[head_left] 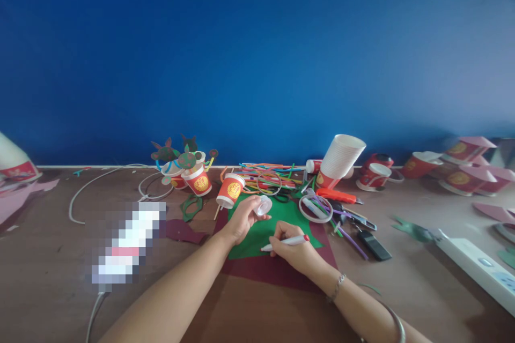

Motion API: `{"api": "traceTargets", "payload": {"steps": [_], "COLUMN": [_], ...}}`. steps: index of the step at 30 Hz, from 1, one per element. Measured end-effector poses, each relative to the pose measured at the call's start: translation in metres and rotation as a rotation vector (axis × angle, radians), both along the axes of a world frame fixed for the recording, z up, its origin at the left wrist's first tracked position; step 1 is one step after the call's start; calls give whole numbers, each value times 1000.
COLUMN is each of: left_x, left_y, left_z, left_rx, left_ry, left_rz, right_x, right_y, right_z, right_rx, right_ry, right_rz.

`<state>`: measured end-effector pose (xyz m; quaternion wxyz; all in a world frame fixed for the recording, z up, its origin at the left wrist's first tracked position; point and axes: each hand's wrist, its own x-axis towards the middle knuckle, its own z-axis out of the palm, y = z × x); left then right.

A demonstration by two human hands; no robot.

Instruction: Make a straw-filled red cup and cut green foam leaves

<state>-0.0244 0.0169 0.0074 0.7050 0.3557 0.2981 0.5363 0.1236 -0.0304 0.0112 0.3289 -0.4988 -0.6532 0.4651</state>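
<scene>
Cup [20, 172] at the far left: stands on the brown surface [44, 278] near pink paper [22, 198]. Next, a pixelated white object [131, 244], lying slantwise. Behind it to the right, red cups [196, 181] with animal-face cutouts [187, 159], then a tilted red cup [230, 191]. Left hand [240, 220]: clamps its grip on a clear round object [264, 206] above a green sheet [249, 238] laid over maroon paper [277, 273]. Right hand [293, 251]: clamps its grip on a white marker [293, 241], red tip pointing left over the green sheet, contact impossible to tell. Behind, loose straws [261, 171]. Farther right, a white ring [316, 220], a leaning cup stack [341, 158], an orange cutter [336, 195], a black fob [374, 245] and a power strip [478, 265].
</scene>
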Motion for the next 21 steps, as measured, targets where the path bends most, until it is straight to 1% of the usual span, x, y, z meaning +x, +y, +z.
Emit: {"api": "traceTargets", "payload": {"steps": [4, 11, 16, 19, 21], "left_x": [0, 0, 0, 0, 0], "left_y": [0, 0, -1, -1, 0], "left_z": [0, -1, 0, 1, 0], "left_rx": [1, -13, -5, -15, -18], "left_ry": [0, 9, 5, 6, 3], "left_rz": [0, -3, -4, -5, -1], "right_x": [1, 3, 2, 1, 1], "right_y": [0, 5, 5, 4, 3], "right_z": [-1, -6, -8, -8, -7], "right_rx": [30, 30, 41, 66, 55], "right_ry": [-35, 17, -8, -23, -21], "right_rz": [-28, -80, -82, -90, -75]}}
